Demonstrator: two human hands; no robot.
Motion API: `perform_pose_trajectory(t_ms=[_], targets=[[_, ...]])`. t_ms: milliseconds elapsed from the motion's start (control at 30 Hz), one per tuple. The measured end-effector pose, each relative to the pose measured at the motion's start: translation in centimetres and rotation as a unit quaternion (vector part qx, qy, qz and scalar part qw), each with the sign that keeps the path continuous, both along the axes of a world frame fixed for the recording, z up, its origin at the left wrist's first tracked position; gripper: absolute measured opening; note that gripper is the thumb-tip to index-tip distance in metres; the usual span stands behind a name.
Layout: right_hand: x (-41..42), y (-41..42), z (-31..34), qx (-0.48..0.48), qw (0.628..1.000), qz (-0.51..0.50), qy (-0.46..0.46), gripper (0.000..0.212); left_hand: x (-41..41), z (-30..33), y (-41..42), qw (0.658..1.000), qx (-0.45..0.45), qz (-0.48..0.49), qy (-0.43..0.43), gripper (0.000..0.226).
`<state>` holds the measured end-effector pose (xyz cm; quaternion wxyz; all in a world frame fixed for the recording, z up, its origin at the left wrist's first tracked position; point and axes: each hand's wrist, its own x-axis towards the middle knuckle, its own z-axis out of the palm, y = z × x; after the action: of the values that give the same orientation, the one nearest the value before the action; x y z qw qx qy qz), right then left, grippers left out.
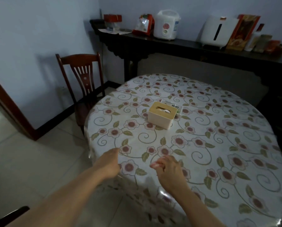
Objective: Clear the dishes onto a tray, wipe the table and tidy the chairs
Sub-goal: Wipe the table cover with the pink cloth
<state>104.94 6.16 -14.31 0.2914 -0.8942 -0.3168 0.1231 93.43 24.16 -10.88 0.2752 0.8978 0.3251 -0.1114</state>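
A round table point(219, 161) under a flowered plastic cloth fills the right half of the view. No dishes and no tray are visible. My left hand point(110, 163) rests at the table's near left edge, its fingers hidden from view beyond the back of the hand. Over the cloth just to its right, my right hand point(166, 169) hovers with fingers loosely curled and nothing held. A dark wooden chair point(83, 79) stands at the table's far left side, near the wall.
A cream tissue box with a wooden lid point(161, 114) sits mid-table, a small packet point(176, 106) behind it. A dark sideboard point(169, 45) along the back wall carries a rice cooker point(166, 25), a white appliance point(217, 31), boxes and jars. Tiled floor lies to the left.
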Motion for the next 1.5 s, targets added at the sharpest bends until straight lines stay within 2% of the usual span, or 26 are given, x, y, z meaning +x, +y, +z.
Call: perform_pose_trajectory(t_ms=[100,200,400,733,867,1000,1233,1333,1400,1500], targets=[[-2.4,0.8,-0.2,-0.012,1.000,0.005,0.000,0.031,-2.4,-0.4,0.7,1.000,-0.006,0.000,-0.003,0.062],[-4.8,1.1,-0.1,-0.024,0.999,-0.007,-0.023,0.025,-4.1,-1.2,1.5,1.000,-0.010,-0.015,-0.006,0.068],[-10.5,0.3,1.1,-0.035,0.995,-0.076,-0.052,0.023,-7.4,-0.2,1.1,0.997,0.008,-0.080,-0.022,0.062],[-23.2,-2.6,6.8,-0.031,0.976,-0.196,-0.089,0.020,-14.8,2.6,0.9,0.974,0.063,-0.213,-0.048,0.067],[-26.5,-3.0,8.2,-0.019,0.971,-0.210,-0.112,0.023,-17.7,4.3,-0.4,0.971,0.024,-0.221,-0.088,0.069],[-28.2,-2.3,8.6,-0.032,0.970,-0.203,-0.128,0.019,-20.2,5.0,0.1,0.971,0.008,-0.210,-0.110,0.065],[-30.6,-0.6,8.6,-0.012,0.976,-0.157,-0.152,0.016,-23.1,2.5,4.5,0.975,0.029,-0.187,-0.117,0.049],[-31.8,0.0,9.3,0.023,0.981,-0.121,-0.148,0.024,-25.6,3.6,4.9,0.978,0.043,-0.166,-0.116,0.038],[-32.7,0.7,10.0,0.039,0.984,-0.090,-0.148,0.028,-28.5,6.7,4.0,0.981,0.049,-0.148,-0.119,0.035],[-34.4,2.2,11.3,0.038,0.988,-0.068,-0.132,0.023,-32.9,10.2,2.5,0.983,0.032,-0.109,-0.143,0.034]])
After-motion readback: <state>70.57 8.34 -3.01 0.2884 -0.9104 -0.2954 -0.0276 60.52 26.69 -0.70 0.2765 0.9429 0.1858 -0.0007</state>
